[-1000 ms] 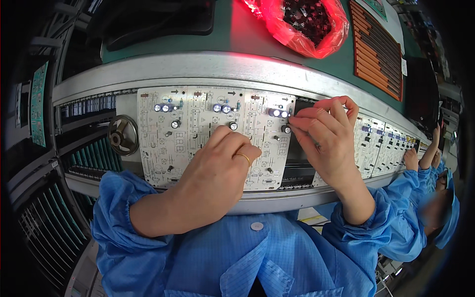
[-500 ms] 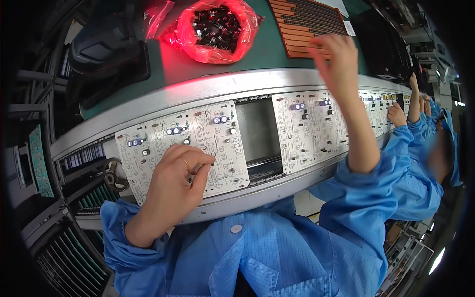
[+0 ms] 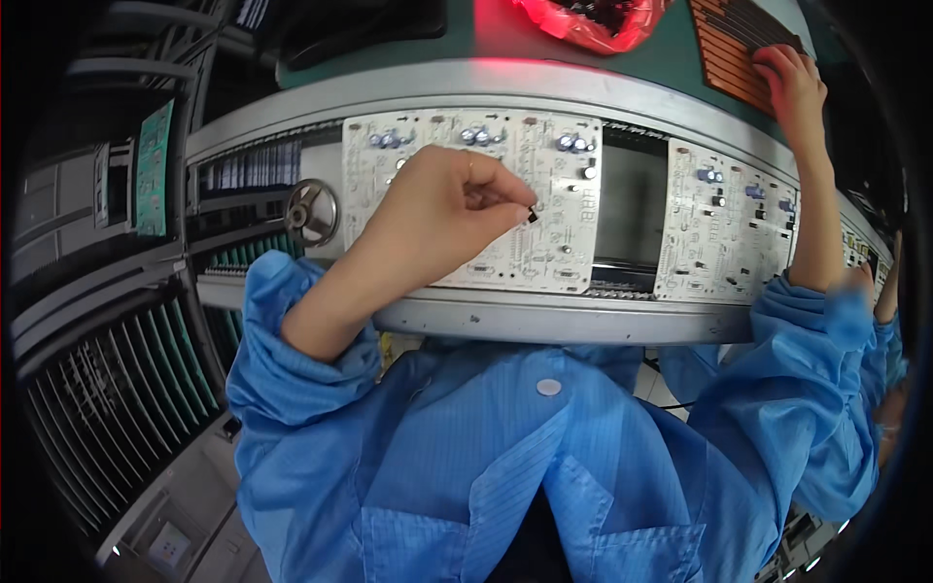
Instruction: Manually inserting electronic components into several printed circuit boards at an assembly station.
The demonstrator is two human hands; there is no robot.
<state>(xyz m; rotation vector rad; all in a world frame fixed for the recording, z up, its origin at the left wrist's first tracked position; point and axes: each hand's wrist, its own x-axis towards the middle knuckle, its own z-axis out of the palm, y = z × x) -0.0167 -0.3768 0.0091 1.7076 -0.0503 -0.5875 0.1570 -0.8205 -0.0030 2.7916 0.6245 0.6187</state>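
My left hand [image 3: 462,199] is over the nearer white circuit board [image 3: 466,277], its thumb and forefinger pinched on a small black electronic component [image 3: 532,215]. Capacitors and other small parts stand on that board. My right hand [image 3: 797,92] reaches to the orange slotted tray [image 3: 724,58], which holds dark strips of parts. Its fingers are bent together at the tray's right side; whatever lies between them is hidden. A second white circuit board [image 3: 690,248] lies along the rail below my right forearm.
A red plastic bag [image 3: 617,34] of black components sits on the green bench top at the back. The metal rail [image 3: 544,321] runs across in front of me. To the left are a handwheel [image 3: 312,212] and racks of boards [image 3: 126,398]. A co-worker's blue sleeve shows at the right.
The view has shifted, so the boards and bag appear farther right or higher. My right hand has come down onto the tray. A black component now shows at my left fingertips.
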